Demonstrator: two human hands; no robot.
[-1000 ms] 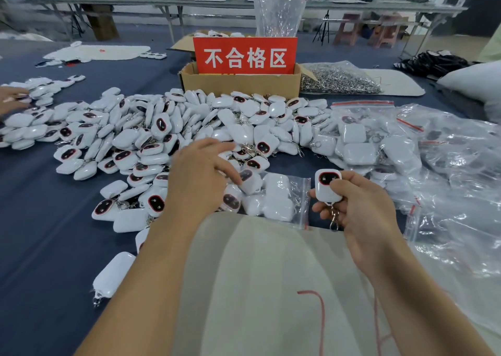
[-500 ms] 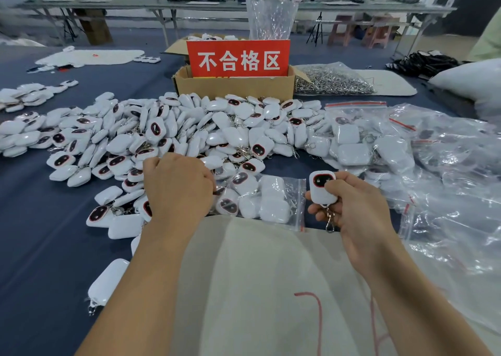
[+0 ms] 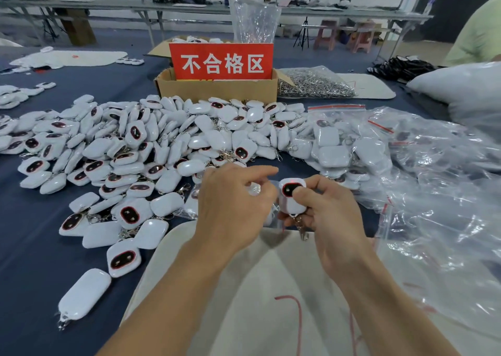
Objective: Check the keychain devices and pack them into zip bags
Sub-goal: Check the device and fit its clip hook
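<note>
Surface: we are looking at a table (image 3: 32, 260) under dark blue cloth; a pale mat (image 3: 244, 288) w/ red stitching is lying at the near edge, under both forearms.
Bkgd: long benches (image 3: 108, 4) are running along the far wall.
Loose stock: a pile of white devices (image 3: 151, 144) is spreading across ctr and left, some lying face up w/ dark red-rimmed windows showing, others face down.
Reject box: a cardboard box (image 3: 217, 89) is sitting behind the pile, carrying a red sign (image 3: 221, 61) w/ white characters.
Hardware: a clear bag of metal rings (image 3: 314, 84) is lying just right of the box.
Packed stock: filled bags (image 3: 333, 144) are lying right of the pile, beside a heap of empty clear bags (image 3: 439, 192).
Right hand: we are seeing the right hand (image 3: 333, 217) pinching one keychain device (image 3: 291, 197) upright, thumb pressing on its face, fingers curling behind; its metal clasp (image 3: 302, 231) is hanging below.
Left hand: the left hand (image 3: 230, 206) is hovering just beside that device, thumb and curled fingers pinching a clear zip bag (image 3: 189, 207), index finger sticking out; the grip is partly hiding behind the hand.
Task item location: the held device is sitting btwn both hands, above the mat's far edge, in front of the pile; the zip bag, w/ several devices inside, is trailing down-left from the left hand.
</note>
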